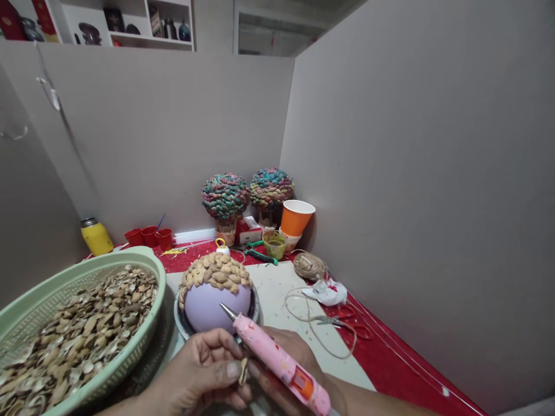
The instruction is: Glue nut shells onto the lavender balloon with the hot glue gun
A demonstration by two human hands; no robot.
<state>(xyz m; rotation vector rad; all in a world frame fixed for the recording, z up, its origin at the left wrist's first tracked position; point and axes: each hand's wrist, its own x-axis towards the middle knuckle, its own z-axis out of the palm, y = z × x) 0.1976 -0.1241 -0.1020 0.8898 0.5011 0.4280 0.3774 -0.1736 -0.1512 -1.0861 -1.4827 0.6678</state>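
My left hand pinches a peanut shell between thumb and fingers, low in the middle of the view. In my right hand is a pink hot glue gun, its metal nozzle pointing up and left. Its body covers part of that hand's fingers, which come close to the shell. Just beyond the nozzle, a lilac ball rests in a dark bowl. Rows of peanut shells cover the ball's upper part; bare lilac surface faces me. Whether the nozzle touches the ball I cannot tell.
A green basket of peanut shells stands at left. Behind are red cups, a yellow bottle, two colourful shell trees and an orange cup. Twine and red-handled scissors lie right. Grey partitions enclose the table.
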